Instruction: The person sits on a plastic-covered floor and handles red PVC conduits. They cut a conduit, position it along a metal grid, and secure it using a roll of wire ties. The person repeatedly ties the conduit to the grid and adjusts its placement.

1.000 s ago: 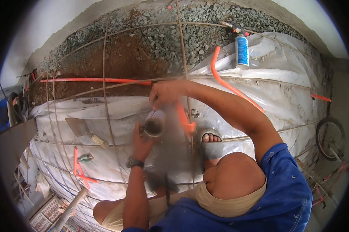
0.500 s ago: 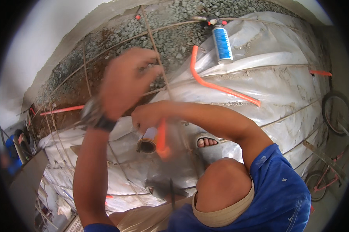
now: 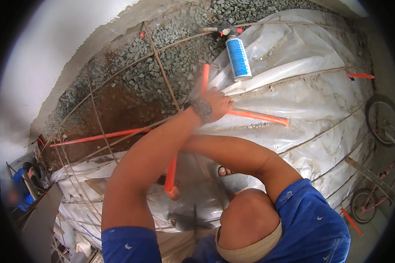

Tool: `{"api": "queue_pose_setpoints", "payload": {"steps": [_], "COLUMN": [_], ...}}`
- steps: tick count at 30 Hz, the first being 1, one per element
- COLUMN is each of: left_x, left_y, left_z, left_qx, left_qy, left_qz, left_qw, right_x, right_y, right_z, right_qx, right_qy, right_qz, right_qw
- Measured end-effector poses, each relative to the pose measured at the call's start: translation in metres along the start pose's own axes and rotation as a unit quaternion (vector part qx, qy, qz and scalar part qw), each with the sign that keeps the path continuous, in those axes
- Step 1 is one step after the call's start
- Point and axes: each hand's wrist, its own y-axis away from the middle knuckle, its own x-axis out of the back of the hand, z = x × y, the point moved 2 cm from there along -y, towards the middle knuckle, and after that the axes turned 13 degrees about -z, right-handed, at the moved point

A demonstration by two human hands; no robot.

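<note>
My left hand (image 3: pixel 217 105), with a dark watch at the wrist, is closed over the bend of an orange plastic pipe (image 3: pixel 261 115) lying on clear plastic sheeting. One end of this pipe points up toward the gravel, the other out to the right. My right forearm (image 3: pixel 232 147) passes beneath my left forearm, which hides my right hand. Below the crossing, a second orange pipe piece (image 3: pixel 171 175) with a wider lower end shows. Beside it, a dark round rim (image 3: pixel 161 179) is mostly covered by my left arm. Beyond my left hand lies a blue-and-white gas canister (image 3: pixel 238 59) with a torch head.
Steel rebar (image 3: pixel 160 61) crosses gravel (image 3: pixel 184 39), bare soil (image 3: pixel 118 114) and plastic sheeting (image 3: pixel 333 101). A long orange pipe (image 3: pixel 96 137) runs across the soil at left. A bicycle wheel (image 3: pixel 380 120) stands far right. A rough-edged wall (image 3: pixel 53 57) borders the left.
My left hand has moved right and come down onto the bent orange pipe. My left forearm now covers my right hand and most of the cylinder below it. The view has shifted slightly.
</note>
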Motion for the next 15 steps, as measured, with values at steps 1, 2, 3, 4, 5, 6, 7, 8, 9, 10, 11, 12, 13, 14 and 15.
{"api": "queue_pose_setpoints", "payload": {"steps": [1,2,3,4,5,6,7,8,9,10,11,12,13,14,15], "left_x": [-0.004,-0.007,-0.009,-0.01,-0.009,-0.005,0.001,0.01,0.02,0.033,0.049,0.067,0.087,0.106,0.122], "left_y": [0.0,0.0,-0.001,0.0,0.0,0.0,0.003,0.01,0.017,0.027,0.038,0.052,0.065,0.08,0.1], "left_z": [0.0,-0.001,-0.003,-0.004,-0.006,-0.006,-0.008,-0.012,-0.013,-0.013,-0.018,-0.024,-0.031,-0.039,-0.047], "left_qx": [0.003,0.007,0.017,0.014,0.017,0.019,0.021,0.025,0.041,0.032,0.036,0.043,0.023,0.025,0.045], "left_qy": [-0.008,-0.011,-0.015,0.01,0.035,0.062,0.064,0.069,0.072,0.092,0.104,0.114,0.163,0.212,0.242], "left_qz": [-0.026,-0.043,-0.062,-0.066,-0.072,-0.08,-0.046,-0.015,-0.002,0.056,0.097,0.138,0.214,0.272,0.333], "left_qw": [1.0,0.999,0.998,0.998,0.997,0.995,0.997,0.997,0.997,0.994,0.989,0.983,0.963,0.938,0.91], "right_x": [-0.001,0.001,0.001,0.001,0.001,0.001,0.001,0.0,0.0,-0.001,0.0,0.0,0.001,0.001,0.004], "right_y": [0.0,0.0,0.0,-0.001,-0.002,-0.001,-0.002,-0.002,-0.003,-0.004,-0.005,-0.006,-0.007,-0.009,-0.012], "right_z": [0.0,0.001,0.001,0.002,0.002,0.003,0.003,0.004,0.004,0.004,0.004,0.004,0.004,0.004,0.005], "right_qx": [0.001,0.002,0.004,0.005,0.005,0.005,0.005,0.006,0.007,0.008,0.008,0.007,0.007,-0.008,0.0], "right_qy": [0.002,0.005,0.007,0.009,0.01,0.01,0.011,0.011,0.011,0.013,0.016,0.021,0.026,0.033,0.037], "right_qz": [-0.001,0.001,0.0,-0.001,0.0,0.001,0.002,0.003,0.003,0.004,0.006,0.012,0.012,-0.002,-0.027], "right_qw": [1.0,1.0,1.0,1.0,1.0,1.0,1.0,1.0,1.0,1.0,1.0,1.0,1.0,0.999,0.999]}}
